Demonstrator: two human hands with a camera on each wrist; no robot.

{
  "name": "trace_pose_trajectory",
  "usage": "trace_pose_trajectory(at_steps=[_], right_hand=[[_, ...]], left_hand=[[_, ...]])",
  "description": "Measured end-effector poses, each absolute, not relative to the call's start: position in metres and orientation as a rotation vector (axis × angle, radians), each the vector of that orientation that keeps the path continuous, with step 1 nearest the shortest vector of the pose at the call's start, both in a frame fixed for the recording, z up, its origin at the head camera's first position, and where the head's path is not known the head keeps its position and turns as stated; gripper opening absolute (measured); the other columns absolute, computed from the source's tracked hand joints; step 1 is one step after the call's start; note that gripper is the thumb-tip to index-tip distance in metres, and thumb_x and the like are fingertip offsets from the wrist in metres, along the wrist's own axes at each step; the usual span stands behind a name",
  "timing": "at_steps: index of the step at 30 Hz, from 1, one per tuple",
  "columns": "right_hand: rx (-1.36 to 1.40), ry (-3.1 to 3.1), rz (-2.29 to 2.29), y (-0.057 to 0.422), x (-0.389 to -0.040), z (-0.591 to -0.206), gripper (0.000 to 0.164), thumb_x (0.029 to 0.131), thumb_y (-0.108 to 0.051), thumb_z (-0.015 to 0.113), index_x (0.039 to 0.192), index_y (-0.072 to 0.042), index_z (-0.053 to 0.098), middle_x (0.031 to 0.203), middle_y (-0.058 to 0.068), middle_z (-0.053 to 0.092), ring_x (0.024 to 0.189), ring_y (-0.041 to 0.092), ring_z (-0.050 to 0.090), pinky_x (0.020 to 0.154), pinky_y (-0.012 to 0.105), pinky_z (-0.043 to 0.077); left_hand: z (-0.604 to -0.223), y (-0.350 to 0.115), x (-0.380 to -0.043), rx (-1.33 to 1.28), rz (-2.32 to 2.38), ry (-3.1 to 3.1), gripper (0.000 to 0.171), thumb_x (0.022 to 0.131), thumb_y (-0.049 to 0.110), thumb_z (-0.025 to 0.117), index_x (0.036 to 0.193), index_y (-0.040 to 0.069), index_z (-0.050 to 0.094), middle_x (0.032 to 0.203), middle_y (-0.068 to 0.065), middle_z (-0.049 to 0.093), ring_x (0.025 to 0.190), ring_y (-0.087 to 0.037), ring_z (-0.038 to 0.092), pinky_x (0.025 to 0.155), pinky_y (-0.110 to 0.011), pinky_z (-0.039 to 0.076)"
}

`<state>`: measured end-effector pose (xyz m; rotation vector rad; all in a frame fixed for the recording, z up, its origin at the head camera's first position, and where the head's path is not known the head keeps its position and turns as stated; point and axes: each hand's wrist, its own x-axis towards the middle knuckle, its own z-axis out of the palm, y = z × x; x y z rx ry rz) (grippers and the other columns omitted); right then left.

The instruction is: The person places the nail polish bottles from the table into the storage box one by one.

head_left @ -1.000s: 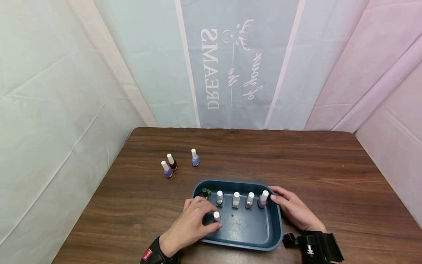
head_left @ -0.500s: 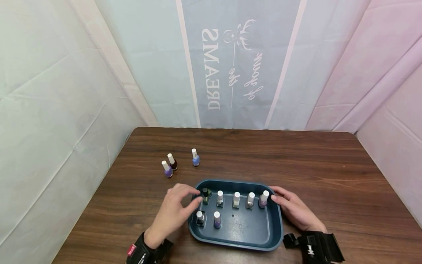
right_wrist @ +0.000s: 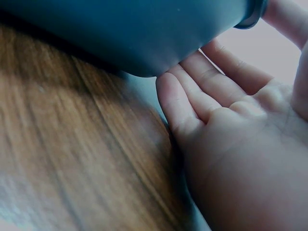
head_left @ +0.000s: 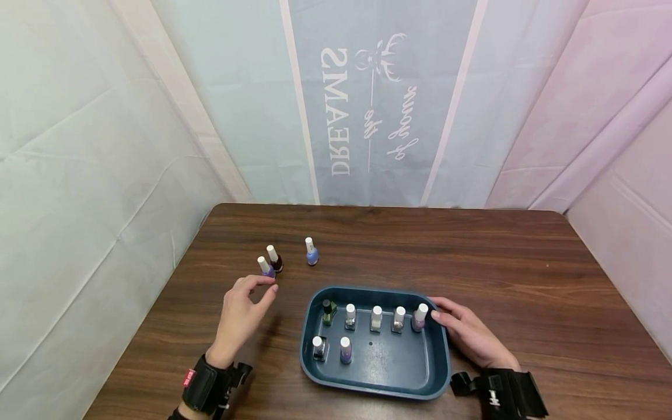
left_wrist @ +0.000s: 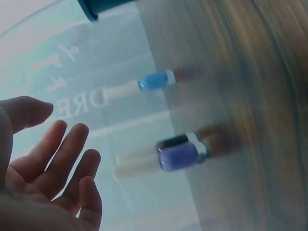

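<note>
My left hand (head_left: pixel 240 315) is over the table just short of a purple nail polish bottle (head_left: pixel 268 272); its thumb and fingers are apart and hold nothing. In the left wrist view a gap shows between my fingers and the purple bottle (left_wrist: pixel 179 158). Right behind it stands a dark nail polish bottle (head_left: pixel 276 263), and a blue one (head_left: pixel 312 255) is farther right. My right hand (head_left: pixel 475 335) grips the right side of a dark blue tray (head_left: pixel 388 373), thumb at the rim and fingers against the outer wall (right_wrist: pixel 144 38).
Inside the tray, a back row has a green bottle with a black cap (head_left: pixel 328 313) and several white-capped bottles (head_left: pixel 376 321). Toward the front left stand a clear or dark bottle (head_left: pixel 318 348) and a purple one (head_left: pixel 345 352). Cloth walls (head_left: pixel 126 175) enclose the wooden table (head_left: pixel 525 280).
My left hand has let go of the purple bottle in the tray's front row, left the tray and moved left and away toward the bottles on the table. My right hand stays put.
</note>
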<state>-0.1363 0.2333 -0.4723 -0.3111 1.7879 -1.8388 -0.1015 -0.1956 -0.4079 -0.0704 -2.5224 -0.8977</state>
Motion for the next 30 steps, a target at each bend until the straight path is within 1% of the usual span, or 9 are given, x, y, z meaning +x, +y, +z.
trace_pose_trajectory(at_steps=[3,9,14,17,22,25,30], right_hand=[[-0.315,1.802,-1.831,0.233,-0.136,-0.472,0.041,0.103,-0.02,0.045,0.138,0.001,0.042,0.124,-0.007,0.06,0.113,0.003,0.055,0.094,0.018,0.045],[-0.302,1.82,-1.822,0.233,-0.136,-0.472,0.044,0.102,-0.02,0.046,0.139,0.003,0.041,0.125,-0.006,0.059,0.114,0.003,0.055,0.094,0.018,0.044],[-0.299,1.823,-1.82,0.233,-0.135,-0.472,0.044,0.102,-0.02,0.046,0.139,0.002,0.041,0.125,-0.006,0.059,0.114,0.003,0.055,0.094,0.017,0.044],[-0.313,1.795,-1.845,0.233,-0.135,-0.472,0.042,0.102,-0.019,0.045,0.138,0.002,0.042,0.124,-0.007,0.06,0.113,0.003,0.055,0.093,0.018,0.045],[-0.356,1.71,-1.907,0.233,-0.134,-0.472,0.038,0.103,-0.015,0.043,0.137,0.002,0.043,0.121,-0.007,0.062,0.111,0.004,0.058,0.092,0.022,0.048],[-0.36,1.7,-1.916,0.234,-0.134,-0.472,0.037,0.103,-0.015,0.043,0.136,0.001,0.044,0.121,-0.006,0.062,0.11,0.004,0.058,0.092,0.022,0.048],[-0.347,1.722,-1.909,0.233,-0.134,-0.473,0.04,0.103,-0.015,0.043,0.137,0.004,0.042,0.121,-0.005,0.062,0.111,0.004,0.057,0.092,0.021,0.047]], left_hand=[[-0.412,-0.201,-0.105,-0.05,-0.886,-2.508,0.013,0.082,0.012,0.075,0.094,0.009,0.072,0.092,-0.005,0.073,0.086,-0.018,0.06,0.075,-0.042,0.049],[-0.422,-0.209,-0.114,0.049,-0.894,-2.513,0.015,0.083,0.012,0.073,0.096,0.005,0.071,0.095,-0.009,0.073,0.087,-0.027,0.063,0.075,-0.037,0.046],[-0.428,-0.216,-0.122,0.157,-0.928,-2.519,0.018,0.082,0.011,0.073,0.098,0.003,0.07,0.097,-0.015,0.071,0.092,-0.034,0.064,0.08,-0.043,0.047],[-0.429,-0.219,-0.127,0.216,-0.945,-2.532,0.021,0.083,0.013,0.073,0.101,0.002,0.068,0.099,-0.017,0.07,0.094,-0.034,0.064,0.082,-0.046,0.048],[-0.433,-0.224,-0.135,0.289,-0.971,-2.565,0.026,0.084,0.016,0.071,0.106,0.001,0.066,0.103,-0.017,0.069,0.096,-0.032,0.064,0.084,-0.046,0.048],[-0.435,-0.226,-0.139,0.313,-0.996,-2.599,0.029,0.085,0.017,0.07,0.108,0.001,0.065,0.107,-0.018,0.068,0.098,-0.032,0.064,0.085,-0.046,0.049],[-0.437,-0.225,-0.146,0.338,-1.017,-2.643,0.031,0.086,0.02,0.069,0.11,0.001,0.064,0.111,-0.018,0.067,0.1,-0.032,0.064,0.085,-0.046,0.049]])
